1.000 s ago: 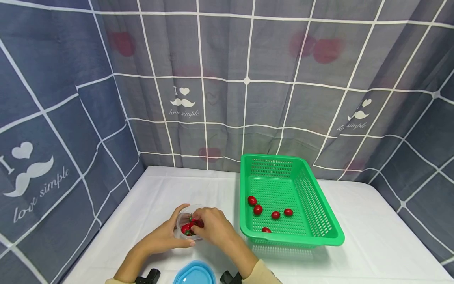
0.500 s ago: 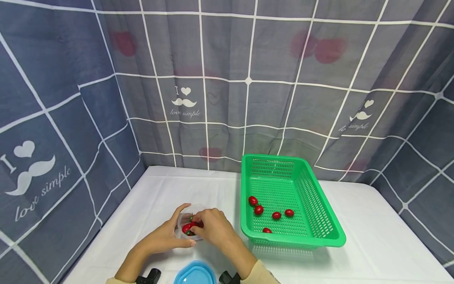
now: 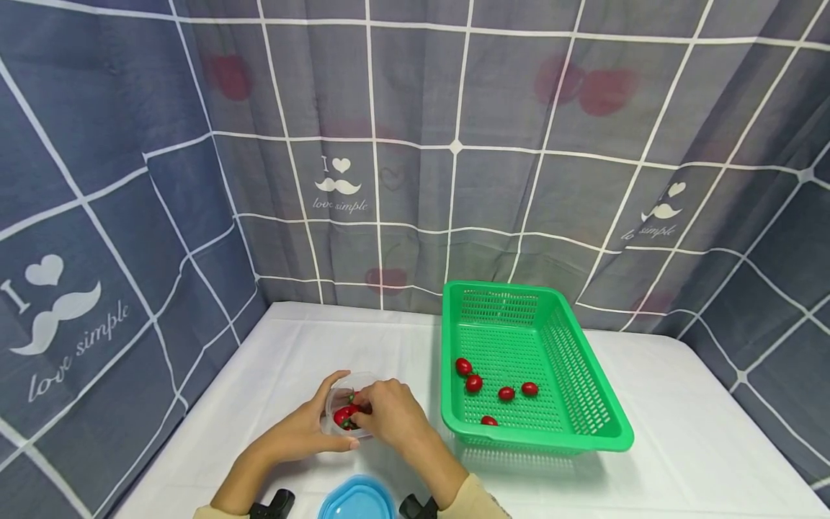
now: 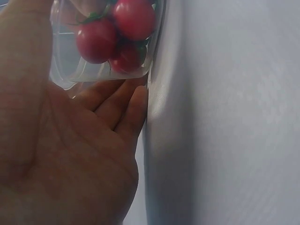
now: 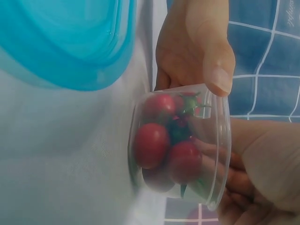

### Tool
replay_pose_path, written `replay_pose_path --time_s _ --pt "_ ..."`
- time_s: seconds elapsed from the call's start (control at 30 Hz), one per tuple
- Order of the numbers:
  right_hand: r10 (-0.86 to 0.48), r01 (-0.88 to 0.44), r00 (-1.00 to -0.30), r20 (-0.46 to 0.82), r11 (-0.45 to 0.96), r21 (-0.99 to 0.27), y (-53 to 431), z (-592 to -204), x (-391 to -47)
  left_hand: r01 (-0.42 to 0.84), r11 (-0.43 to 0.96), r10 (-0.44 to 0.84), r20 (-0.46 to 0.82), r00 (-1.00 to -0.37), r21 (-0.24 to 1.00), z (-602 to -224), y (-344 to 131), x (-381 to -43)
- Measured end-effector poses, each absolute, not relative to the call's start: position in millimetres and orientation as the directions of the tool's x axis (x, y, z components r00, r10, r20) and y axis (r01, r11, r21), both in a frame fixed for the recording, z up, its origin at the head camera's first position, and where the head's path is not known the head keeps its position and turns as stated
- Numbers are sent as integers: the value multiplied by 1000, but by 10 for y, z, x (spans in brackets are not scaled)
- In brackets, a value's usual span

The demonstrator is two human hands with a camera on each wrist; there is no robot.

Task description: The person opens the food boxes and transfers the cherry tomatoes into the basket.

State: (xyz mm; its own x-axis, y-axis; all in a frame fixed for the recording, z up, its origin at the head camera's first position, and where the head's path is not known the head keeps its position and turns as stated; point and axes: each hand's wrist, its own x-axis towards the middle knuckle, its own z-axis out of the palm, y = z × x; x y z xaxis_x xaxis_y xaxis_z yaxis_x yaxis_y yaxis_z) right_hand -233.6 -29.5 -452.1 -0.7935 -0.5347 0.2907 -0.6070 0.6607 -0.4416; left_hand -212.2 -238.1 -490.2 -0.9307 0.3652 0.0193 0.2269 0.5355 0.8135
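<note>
In the head view, my left hand (image 3: 301,430) holds a small clear plastic container (image 3: 333,402) on the white table, with thumb and fingers on opposite sides. Several red cherry tomatoes (image 5: 151,145) with green stems lie inside it. My right hand (image 3: 392,412) reaches over the rim from the right. Its thumb and fingertips are down among the tomatoes and appear to pinch one, partly hidden by the fingers. Seen from the left wrist, the left palm (image 4: 84,154) lies close beside the container's wall.
A green perforated basket (image 3: 538,437) stands to the right, with several cherry tomatoes (image 3: 474,383) on its floor. Near the front edge lies a blue plastic lid (image 3: 357,501), between the forearms. A grey-blue checked curtain (image 3: 415,180) surrounds the table (image 3: 292,331) at back and sides.
Both hands keep their places at the container, and the tomatoes in the basket have not moved. Only a slight shift of the head view shows.
</note>
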Motion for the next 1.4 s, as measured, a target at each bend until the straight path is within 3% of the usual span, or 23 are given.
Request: replay_pose_path --time_s 0.93,1.4 --pt "-551 -623 -777 304 602 -499 -253 -4486 -2335 225 548 365 12 -931 805 -4905 -2374 -2118" --pt "-538 -657 -752 380 569 -495 -173 -4280 -2304 202 568 346 -9 -938 798 -4900 -2378 -2111"
